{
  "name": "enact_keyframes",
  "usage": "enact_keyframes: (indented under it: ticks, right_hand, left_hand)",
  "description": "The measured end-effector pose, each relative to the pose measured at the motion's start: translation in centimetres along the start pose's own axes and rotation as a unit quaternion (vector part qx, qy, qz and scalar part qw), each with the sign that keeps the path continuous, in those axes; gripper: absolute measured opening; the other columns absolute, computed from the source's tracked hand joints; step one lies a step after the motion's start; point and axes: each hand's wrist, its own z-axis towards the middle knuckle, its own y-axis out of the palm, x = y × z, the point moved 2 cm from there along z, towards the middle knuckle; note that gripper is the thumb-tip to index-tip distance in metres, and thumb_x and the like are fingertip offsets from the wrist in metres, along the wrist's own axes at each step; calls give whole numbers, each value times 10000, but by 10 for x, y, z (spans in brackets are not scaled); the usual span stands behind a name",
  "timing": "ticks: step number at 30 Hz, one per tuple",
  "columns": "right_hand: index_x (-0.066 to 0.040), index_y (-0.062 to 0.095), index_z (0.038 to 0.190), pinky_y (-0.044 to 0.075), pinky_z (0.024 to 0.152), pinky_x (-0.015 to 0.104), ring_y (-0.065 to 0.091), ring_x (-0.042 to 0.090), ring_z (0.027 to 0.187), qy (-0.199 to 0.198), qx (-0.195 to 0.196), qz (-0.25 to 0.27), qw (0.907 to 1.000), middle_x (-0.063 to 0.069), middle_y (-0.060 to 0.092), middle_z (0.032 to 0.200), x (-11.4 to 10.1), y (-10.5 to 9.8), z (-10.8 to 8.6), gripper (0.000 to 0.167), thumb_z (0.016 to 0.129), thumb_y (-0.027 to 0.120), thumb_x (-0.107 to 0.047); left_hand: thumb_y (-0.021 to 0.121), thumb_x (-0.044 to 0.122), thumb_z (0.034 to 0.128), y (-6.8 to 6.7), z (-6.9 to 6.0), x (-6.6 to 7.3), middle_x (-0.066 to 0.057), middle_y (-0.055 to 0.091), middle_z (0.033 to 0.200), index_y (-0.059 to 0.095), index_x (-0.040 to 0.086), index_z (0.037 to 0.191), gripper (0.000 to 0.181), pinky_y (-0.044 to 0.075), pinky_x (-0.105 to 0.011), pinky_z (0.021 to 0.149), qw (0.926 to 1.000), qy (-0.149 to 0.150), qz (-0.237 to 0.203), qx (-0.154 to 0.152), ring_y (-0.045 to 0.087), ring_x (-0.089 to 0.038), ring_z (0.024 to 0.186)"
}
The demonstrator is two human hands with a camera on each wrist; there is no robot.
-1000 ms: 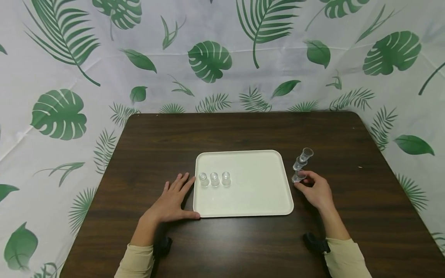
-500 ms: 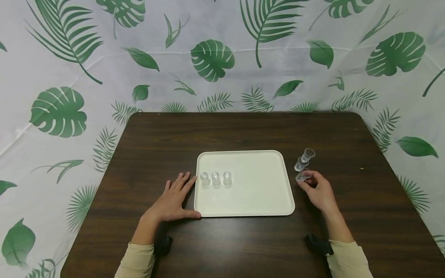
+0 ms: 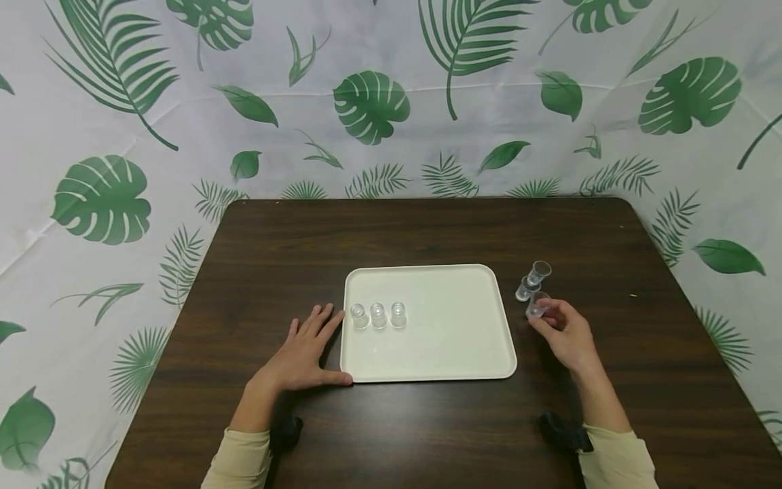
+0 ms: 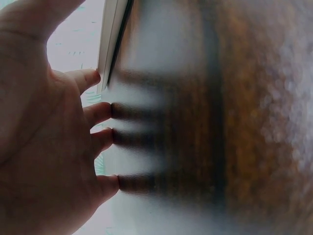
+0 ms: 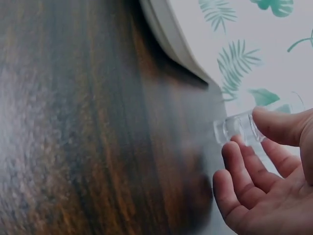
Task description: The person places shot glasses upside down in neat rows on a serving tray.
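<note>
right hand (image 3: 569,337) pinched a glass (image 3: 535,310) just off the right edge of the tray (image 3: 452,329), two other glasses (image 3: 527,291) just beyond. left hand (image 3: 298,363) touched the left edge, fingers spread apart; three small glasses (image 3: 378,317) sat near that edge.

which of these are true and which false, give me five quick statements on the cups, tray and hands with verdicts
1. Three cups are on the tray. True.
2. The left hand grips a cup. False: its fingers are spread at the tray's left edge.
3. The right hand holds a clear cup. True.
4. The tray is black. False: it is off-white.
5. The table is dark brown. True.
</note>
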Motion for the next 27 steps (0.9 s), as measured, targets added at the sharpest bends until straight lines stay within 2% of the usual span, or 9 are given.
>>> enact_keyframes:
  ticks: [6,12,18,22,27]
  right_hand:
    - [31,567,1250,414,740,165,532,38,887,336,189,3,9993,170,595,1162,-9,-5,-2,392,934,688,-166]
    - [57,603,1205,464,686,86,553,-8,842,172,727,237,9969,98,525,1084,-26,-6,-2,343,898,707,-53]
    - [84,629,1176,474,694,68,579,-57,824,101,1098,506,9926,50,464,1066,-47,-5,3,332,866,716,2]
    - [77,636,1170,471,656,82,592,-11,819,-97,1173,670,9908,49,522,1080,-57,-2,6,338,845,722,39]
    - [24,652,1193,463,671,107,599,59,853,-450,979,706,9917,124,626,1125,-68,7,10,371,834,745,31]
  left_hand:
    - [717,732,694,1,0,-1,-140,119,1629,178,169,1588,1186,44,-670,1112,10000,-7,12,-9,49,-358,1489]
    - [716,729,698,0,0,1,-139,113,1630,167,173,1589,1185,36,-666,1115,10000,-32,2,-58,40,-358,1490]
    - [711,735,697,-1,0,1,-140,115,1630,167,172,1589,1188,39,-673,1111,10000,-29,36,-38,43,-360,1489]
    - [712,733,697,-1,0,1,-143,122,1628,174,168,1588,1184,44,-677,1108,10000,-18,32,-38,52,-368,1487]
    - [719,722,702,0,0,1,-147,128,1626,179,164,1587,1178,49,-681,1105,10000,10,20,-19,58,-373,1486]
